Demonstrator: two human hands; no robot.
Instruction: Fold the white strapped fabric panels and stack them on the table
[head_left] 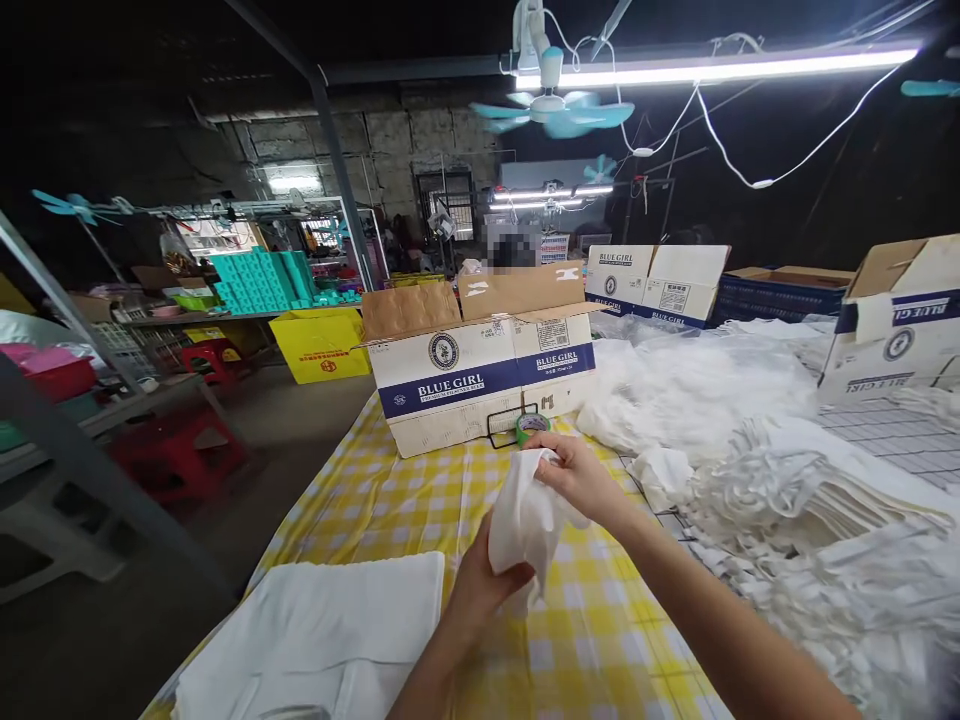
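Observation:
A white cloth piece [525,520] hangs between both of my hands above the yellow checked tablecloth [390,490]. My right hand [576,470] pinches its top edge with closed fingers. My left hand [480,585] grips the lower part from below, fingers wrapped round it. A stack of flat folded white cloth [322,630] lies on the table at the near left. A large heap of loose white cloth pieces [787,500] spreads over the table to my right.
An open "Blue Girl" cardboard box [480,375] stands on the table ahead, with a green tape roll [531,425] beside it. More such boxes [892,320] stand at the right and back. Red stools [180,450] and shelves line the floor at left.

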